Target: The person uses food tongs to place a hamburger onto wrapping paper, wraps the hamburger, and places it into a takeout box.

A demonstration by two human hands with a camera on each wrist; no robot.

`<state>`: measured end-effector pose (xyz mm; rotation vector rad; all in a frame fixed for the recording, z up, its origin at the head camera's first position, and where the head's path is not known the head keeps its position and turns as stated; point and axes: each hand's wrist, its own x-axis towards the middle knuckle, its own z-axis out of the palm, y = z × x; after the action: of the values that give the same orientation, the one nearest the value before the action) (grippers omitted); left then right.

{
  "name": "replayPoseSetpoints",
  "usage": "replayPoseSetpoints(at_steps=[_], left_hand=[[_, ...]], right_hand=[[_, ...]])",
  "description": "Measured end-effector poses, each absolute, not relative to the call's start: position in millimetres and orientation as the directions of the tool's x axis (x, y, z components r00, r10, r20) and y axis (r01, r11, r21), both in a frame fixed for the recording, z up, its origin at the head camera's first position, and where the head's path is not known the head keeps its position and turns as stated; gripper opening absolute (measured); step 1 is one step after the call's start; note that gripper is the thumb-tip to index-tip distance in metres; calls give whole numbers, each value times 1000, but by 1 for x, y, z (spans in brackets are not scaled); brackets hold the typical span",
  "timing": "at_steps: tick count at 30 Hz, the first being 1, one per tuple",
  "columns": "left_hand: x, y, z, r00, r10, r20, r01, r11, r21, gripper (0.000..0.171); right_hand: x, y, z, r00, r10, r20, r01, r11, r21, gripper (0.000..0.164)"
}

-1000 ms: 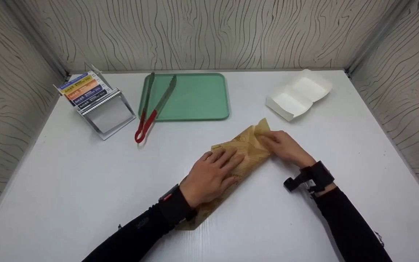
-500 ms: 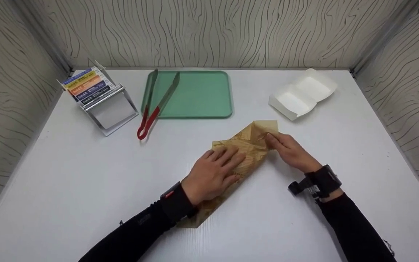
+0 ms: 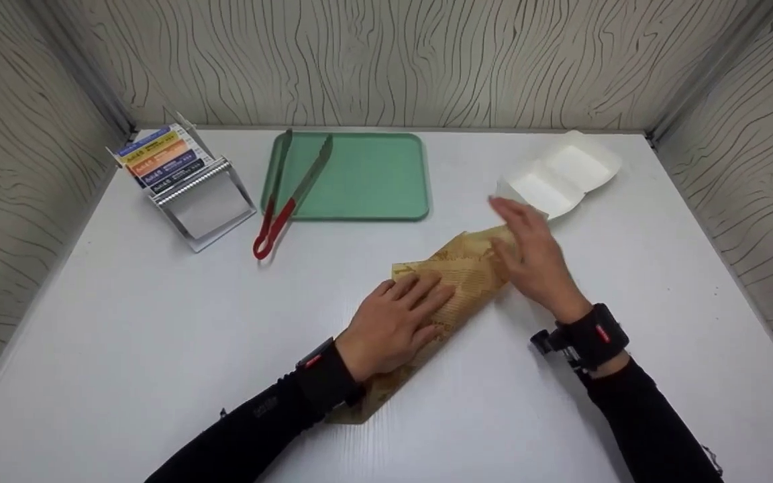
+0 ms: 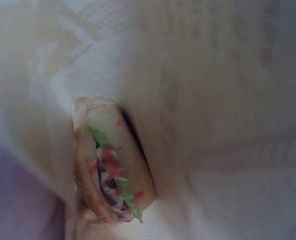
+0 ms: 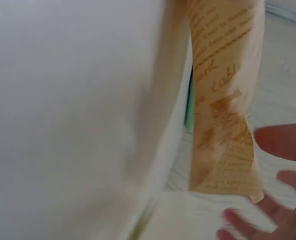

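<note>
A sheet of brown printed wrapping paper (image 3: 474,288) lies diagonally on the table, folded into a long packet. My left hand (image 3: 386,329) rests on its middle, fingers extended. Inside the paper, the left wrist view shows a sandwich (image 4: 113,170) with green, red and white filling. My right hand (image 3: 537,258) is over the packet's far right end, its fingers spread and slightly blurred; nothing is gripped. From the right wrist, the paper's end (image 5: 225,175) looks flattened, with my thumb (image 5: 278,140) beside it. Whether the right hand touches the paper, I cannot tell.
An opened white takeout box (image 3: 571,164) stands just beyond my right hand. At the back, red-handled tongs (image 3: 282,215) lie partly on a green tray (image 3: 373,178). A metal dispenser (image 3: 192,194) with several colourful labelled strips is at the left. Patterned walls enclose the table.
My right hand has let go of the paper's far end, moved forward and spread its fingers. That end now points further right. My left hand stays on the packet.
</note>
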<state>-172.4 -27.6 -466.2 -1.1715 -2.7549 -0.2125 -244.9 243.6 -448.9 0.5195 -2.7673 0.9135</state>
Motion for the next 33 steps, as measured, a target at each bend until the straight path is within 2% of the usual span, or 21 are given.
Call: replayPoseSetpoints(at_steps=[2, 5, 9, 14, 21, 27, 29, 33], left_hand=[[-172, -26, -468, -691, 699, 182, 718, 693, 65, 57], [-172, -24, -468, -695, 695, 184, 710, 703, 30, 58], [-172, -24, -469, -700, 690, 185, 705, 709, 25, 59], [-172, -24, -469, -725, 670, 158, 684, 728, 53, 62], [-170, -23, -468, -736, 663, 136, 673, 739, 33, 78], [-169, -22, -468, -741, 660, 123, 667, 744, 34, 76], [-169, -22, -467, -744, 659, 109, 666, 745, 41, 76], [-170, -22, -465, -746, 661, 84, 666, 744, 58, 76]], right_hand=[[-244, 229, -451, -860, -417, 296, -507, 764, -398, 46], [-248, 214, -459, -816, -539, 207, -577, 757, -307, 37], [-257, 211, -466, -857, -506, 95, -506, 797, -330, 40], [-268, 213, -471, -873, -483, 66, -471, 800, -373, 47], [-269, 209, -471, -880, -462, 114, -466, 791, -396, 24], [-263, 217, -454, -868, -487, 102, -494, 819, -291, 13], [-262, 226, -446, -858, -507, 77, -501, 797, -337, 10], [-264, 253, -440, -842, -539, 8, -445, 686, -576, 6]])
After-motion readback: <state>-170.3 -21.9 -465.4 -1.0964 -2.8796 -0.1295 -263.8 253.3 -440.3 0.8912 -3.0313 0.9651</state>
